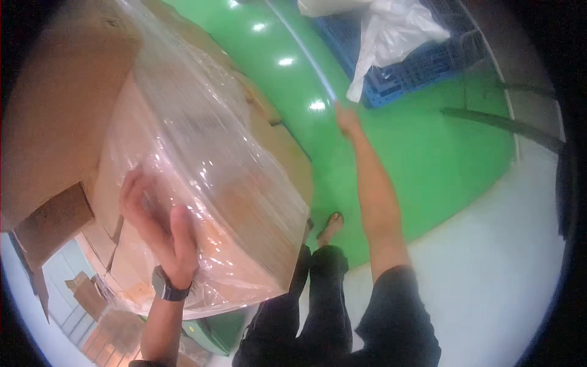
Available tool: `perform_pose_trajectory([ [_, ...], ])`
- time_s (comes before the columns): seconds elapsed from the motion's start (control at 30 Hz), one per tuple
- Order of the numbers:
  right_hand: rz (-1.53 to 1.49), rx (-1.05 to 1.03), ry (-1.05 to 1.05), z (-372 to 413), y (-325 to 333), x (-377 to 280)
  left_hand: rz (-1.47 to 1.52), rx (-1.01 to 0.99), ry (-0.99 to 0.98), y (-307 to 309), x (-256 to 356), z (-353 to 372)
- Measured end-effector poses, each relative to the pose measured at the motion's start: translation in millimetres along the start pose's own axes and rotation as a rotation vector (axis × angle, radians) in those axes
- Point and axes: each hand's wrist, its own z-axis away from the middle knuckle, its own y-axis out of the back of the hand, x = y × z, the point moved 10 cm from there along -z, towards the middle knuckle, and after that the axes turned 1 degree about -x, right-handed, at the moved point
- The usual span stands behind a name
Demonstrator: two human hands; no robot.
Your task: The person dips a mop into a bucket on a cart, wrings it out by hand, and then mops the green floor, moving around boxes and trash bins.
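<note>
My left hand (162, 223), with a dark watch (164, 285) at the wrist, rests against cardboard boxes wrapped in clear stretch film (205, 147). Its fingers and thumb are spread over the shiny plastic. Out in front over the green floor, my right hand (348, 121) is closed at the near end of a long, thin, pale stick-like thing (304, 50), which runs away toward the top edge. The far end of that thing is out of view.
A blue plastic pallet (406, 88) lies ahead on the right, with white plastic sheeting (400, 37) on it. My sandalled foot (331, 229) stands on the green floor (440, 165). A dark bar (501, 122) juts in from the right. Cardboard flaps (54, 221) stick out at left.
</note>
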Motion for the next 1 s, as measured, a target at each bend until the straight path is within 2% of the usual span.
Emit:
perform_pose_trajectory([
  [0.1,0.027,0.025,0.037,-7.8,10.8,18.1,0.04,-0.013,-0.001,-3.5,-0.1,-0.5],
  [0.13,0.133,0.005,-0.05,26.9,19.7,48.6,0.059,-0.013,0.005,0.8,-0.6,-0.7],
  [0.17,0.179,0.036,0.039,55.9,14.1,101.3,0.052,-0.014,0.011,4.2,-1.5,-1.2],
  [0.2,0.283,0.145,0.197,105.2,19.2,149.7,0.015,-0.017,0.021,6.6,-0.9,-3.4],
  [0.27,0.416,0.054,0.054,255.3,47.6,255.3,-0.066,-0.037,0.04,9.7,0.7,-6.3],
  [0.3,0.589,0.075,0.208,348.2,74.2,267.2,-0.034,-0.029,0.056,10.9,-0.7,-6.2],
  [0.33,0.454,-0.101,-0.139,426.7,100.7,303.9,-0.031,-0.02,0.06,11.9,-0.6,-7.9],
  [0.37,0.475,-0.108,-0.202,504.6,121.0,342.3,-0.028,-0.017,0.064,10.9,-0.2,-8.6],
  [0.4,0.317,-0.115,-0.31,569.5,154.5,337.8,-0.031,-0.019,0.068,10.8,-0.1,-8.2],
  [0.43,0.582,-0.176,-0.233,607.8,173.4,335.1,-0.036,-0.02,0.068,10.0,-0.2,-9.9],
  [0.47,0.568,-0.195,-0.411,625.5,194.0,362.3,-0.044,-0.023,0.069,9.4,0.3,-10.9],
  [0.5,0.55,-0.222,-0.6,642.7,220.3,342.7,-0.052,-0.041,0.071,8.7,1.3,-8.9],
  [0.53,0.678,-0.126,-0.513,641.8,227.3,361.7,-0.03,-0.031,0.067,8.4,2.0,-7.8],
  [0.57,0.627,-0.15,-0.511,627.5,223.8,363.9,-0.006,-0.018,0.055,7.0,2.1,-8.5],
  [0.63,0.563,-0.154,-0.475,558.7,212.0,347.3,0.003,-0.007,0.051,5.4,3.3,-5.9],
  [0.7,0.536,-0.122,-0.383,471.8,170.0,325.3,-0.007,-0.024,0.035,4.0,3.6,-2.5],
  [0.73,0.431,-0.021,0.027,415.8,137.5,292.6,-0.013,-0.029,0.02,2.2,4.2,-2.4],
  [0.77,0.585,-0.052,0.071,348.2,91.6,290.8,0.002,-0.007,0.008,1.7,5.2,-2.2],
  [0.8,0.368,-0.181,-0.185,283.0,63.0,252.8,0.013,0.013,-0.003,0.8,6.1,-0.9],
  [0.87,0.316,-0.024,0.098,155.1,13.6,149.3,0.03,0.026,-0.01,-1.8,5.4,3.8],
  [0.9,0.126,-0.042,-0.12,102.0,3.9,109.3,0.036,0.018,-0.004,-3.7,2.9,5.5],
  [0.93,0.003,-0.027,-0.021,47.2,-22.6,79.3,0.043,0.01,0.004,-5.5,0.2,6.8],
  [0.97,0.012,0.061,-0.001,13.3,-20.3,40.7,-0.002,0.011,-0.022,-7.0,0.1,8.5],
  [1.0,-0.023,0.037,-0.036,0.9,-15.6,15.5,-0.047,0.013,-0.048,-8.5,-0.1,10.4],
])
